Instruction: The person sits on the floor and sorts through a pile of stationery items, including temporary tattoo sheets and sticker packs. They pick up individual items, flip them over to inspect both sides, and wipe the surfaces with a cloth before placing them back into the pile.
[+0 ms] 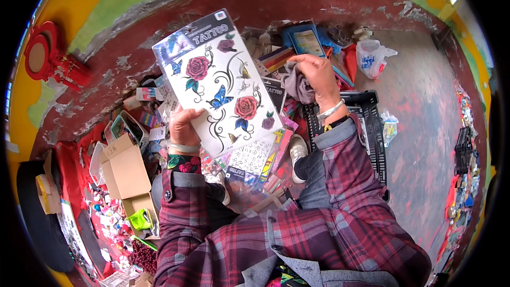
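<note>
My left hand (182,125) grips the lower edge of a clear-wrapped sticker sheet (220,82) printed with red roses and blue butterflies, held upright in front of me. My right hand (319,74) is raised to its right, fingers closed on a bunched grey cloth (296,84). Under the raised sheet lie several more packaged sheets (255,159) in a pile on the floor. Both forearms wear red plaid sleeves with bracelets at the wrists.
A black plastic crate (372,127) lies by my right arm. An open cardboard box (125,167) and a red cloth with small trinkets (106,218) sit left. A white plastic bag (372,57) rests on the concrete floor. A red mirror (40,53) leans on the painted wall.
</note>
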`<state>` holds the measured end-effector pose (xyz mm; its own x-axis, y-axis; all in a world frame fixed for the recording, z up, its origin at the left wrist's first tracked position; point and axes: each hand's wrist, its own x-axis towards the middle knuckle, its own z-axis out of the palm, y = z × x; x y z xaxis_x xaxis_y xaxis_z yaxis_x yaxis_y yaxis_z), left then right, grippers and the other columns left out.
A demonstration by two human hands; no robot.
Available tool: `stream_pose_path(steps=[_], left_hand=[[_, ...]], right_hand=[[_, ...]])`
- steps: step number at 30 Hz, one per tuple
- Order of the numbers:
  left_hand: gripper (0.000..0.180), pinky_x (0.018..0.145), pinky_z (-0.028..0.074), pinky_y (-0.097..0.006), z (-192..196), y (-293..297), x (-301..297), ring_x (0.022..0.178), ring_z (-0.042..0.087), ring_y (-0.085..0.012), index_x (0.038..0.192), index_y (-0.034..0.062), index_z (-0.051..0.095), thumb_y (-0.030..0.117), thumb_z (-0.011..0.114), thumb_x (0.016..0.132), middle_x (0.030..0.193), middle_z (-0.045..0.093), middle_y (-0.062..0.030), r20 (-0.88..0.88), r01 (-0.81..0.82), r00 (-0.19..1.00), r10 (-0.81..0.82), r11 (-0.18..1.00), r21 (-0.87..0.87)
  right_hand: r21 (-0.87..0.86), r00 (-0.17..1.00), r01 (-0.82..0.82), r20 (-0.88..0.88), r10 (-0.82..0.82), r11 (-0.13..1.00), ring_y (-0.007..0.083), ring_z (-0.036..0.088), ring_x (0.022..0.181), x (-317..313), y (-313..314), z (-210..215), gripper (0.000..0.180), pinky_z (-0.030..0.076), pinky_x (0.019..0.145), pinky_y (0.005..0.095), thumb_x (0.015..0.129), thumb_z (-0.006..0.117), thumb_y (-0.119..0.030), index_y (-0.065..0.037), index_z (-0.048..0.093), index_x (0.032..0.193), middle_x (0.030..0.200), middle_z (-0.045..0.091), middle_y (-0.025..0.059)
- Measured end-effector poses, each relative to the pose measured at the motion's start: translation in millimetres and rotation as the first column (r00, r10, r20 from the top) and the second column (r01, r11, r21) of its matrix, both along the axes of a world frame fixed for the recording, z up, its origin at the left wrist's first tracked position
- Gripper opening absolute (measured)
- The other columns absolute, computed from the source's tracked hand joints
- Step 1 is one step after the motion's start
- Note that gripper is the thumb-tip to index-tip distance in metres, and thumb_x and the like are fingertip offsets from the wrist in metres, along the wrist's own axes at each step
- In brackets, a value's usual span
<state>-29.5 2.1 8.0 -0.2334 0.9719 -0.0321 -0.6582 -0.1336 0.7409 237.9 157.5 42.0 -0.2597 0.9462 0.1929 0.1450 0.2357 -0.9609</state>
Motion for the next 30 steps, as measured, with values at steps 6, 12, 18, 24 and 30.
stream_pose_path(steps=[6,12,18,24,30], left_hand=[[0.055,0.084,0.05,-0.036,6.2,-14.6,8.3,0.091,0.062,-0.0277,0.119,-0.0064,0.048,0.003,0.058,0.065,0.103,0.063,-0.0155,-0.051,0.198,0.978,-0.205,0.974,-0.111],[0.052,0.086,0.047,-0.032,-11.2,-23.3,6.8,0.094,0.06,-0.022,0.122,-0.0043,0.049,-0.005,0.057,0.071,0.107,0.062,-0.012,-0.099,0.474,0.842,-0.53,0.815,-0.332],[0.058,0.093,0.043,-0.032,-7.4,-18.3,19.7,0.107,0.055,-0.0208,0.133,-0.0004,0.041,-0.004,0.056,0.076,0.119,0.058,-0.0115,-0.131,0.615,0.666,-0.734,0.64,-0.461],[0.06,0.096,0.04,-0.032,-13.4,-10.1,22.7,0.111,0.052,-0.0201,0.134,0.0001,0.039,-0.005,0.056,0.076,0.121,0.056,-0.0118,-0.153,0.653,0.598,-0.787,0.589,-0.476],[0.04,0.08,0.048,-0.031,-29.7,3.2,-16.1,0.092,0.06,-0.019,0.125,0.0019,0.051,0.004,0.053,0.086,0.103,0.064,-0.0125,-0.909,0.108,0.278,-0.31,0.951,-0.291]], right_hand=[[-0.292,0.974,-0.163,-0.199,0.107,0.942,0.004,0.048,0.053,24.3,2.5,12.8,0.03,0.037,0.05,0.0163,0.087,0.062,-0.028,0.001,0.067,0.092,0.06,0.056,0.0001],[-0.231,0.952,-0.256,-0.229,0.203,0.939,0.0013,0.051,0.06,50.4,6.5,28.6,0.026,0.041,0.055,0.0141,0.087,0.062,-0.012,0.002,0.061,0.109,0.083,0.064,0.0014],[-0.351,0.864,-0.452,0.055,0.5,0.82,0.0119,0.06,0.085,48.1,-3.2,23.0,0.038,0.047,0.075,0.0235,0.079,0.068,-0.009,0.006,0.059,0.112,0.097,0.065,0.0089],[-0.335,0.765,-0.494,0.271,0.584,0.802,0.0095,0.06,0.079,36.8,-6.8,14.8,0.022,0.046,0.07,0.0224,0.076,0.068,-0.006,0.006,0.066,0.094,0.084,0.067,0.0072],[0.093,0.938,-0.308,0.194,0.286,0.947,0.0111,0.061,0.073,39.3,-2.0,8.4,0.011,0.046,0.065,0.0232,0.074,0.064,-0.001,0.004,0.067,0.083,0.076,0.066,0.0062]])
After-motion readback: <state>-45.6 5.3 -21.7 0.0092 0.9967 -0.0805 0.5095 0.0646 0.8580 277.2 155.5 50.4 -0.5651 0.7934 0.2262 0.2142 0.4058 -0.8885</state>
